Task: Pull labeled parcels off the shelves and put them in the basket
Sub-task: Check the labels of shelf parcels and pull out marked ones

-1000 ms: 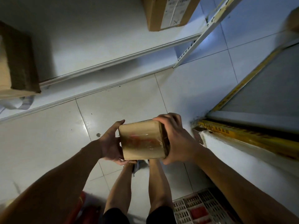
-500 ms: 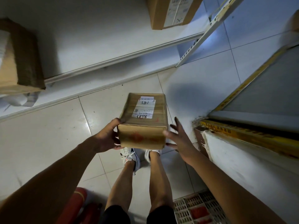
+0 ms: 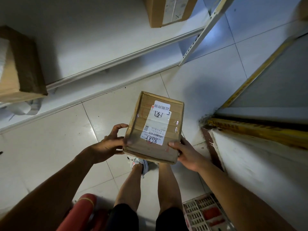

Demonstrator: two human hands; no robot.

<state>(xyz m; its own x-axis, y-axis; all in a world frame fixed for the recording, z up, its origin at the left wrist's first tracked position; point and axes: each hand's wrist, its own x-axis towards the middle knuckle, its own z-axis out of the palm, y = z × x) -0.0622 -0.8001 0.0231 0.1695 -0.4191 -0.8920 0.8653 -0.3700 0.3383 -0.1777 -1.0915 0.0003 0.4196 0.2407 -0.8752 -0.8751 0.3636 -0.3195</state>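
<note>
Down by the person's feet, a white slatted plastic basket (image 3: pixel 202 214) with red pieces inside sits on the pale tiled floor (image 3: pixel 50 147) at the right, and a red rounded object (image 3: pixel 81 212) lies at the left, beside the bare legs. Above the white sneakers (image 3: pixel 140 164), both hands carry a small brown cardboard parcel (image 3: pixel 155 129) sealed with clear tape, its white printed label (image 3: pixel 156 127) turned up, handwriting and a barcode showing. The left hand (image 3: pixel 108 145) grips the near left corner, thumb on top, the other fingers arched along the side. The right hand (image 3: pixel 185 152) cups the near right corner from beneath, thumb pressed on the top face. The parcel hangs in the air over the floor, well apart from the basket. Beyond it run the white metal shelves (image 3: pixel 100 47): a large brown cardboard box (image 3: pixel 20 67) stands on the left, and another labelled carton (image 3: pixel 168 10) farther back by the perforated white upright (image 3: pixel 200 32). To the right is a yellow-edged grey panel (image 3: pixel 266 80).
</note>
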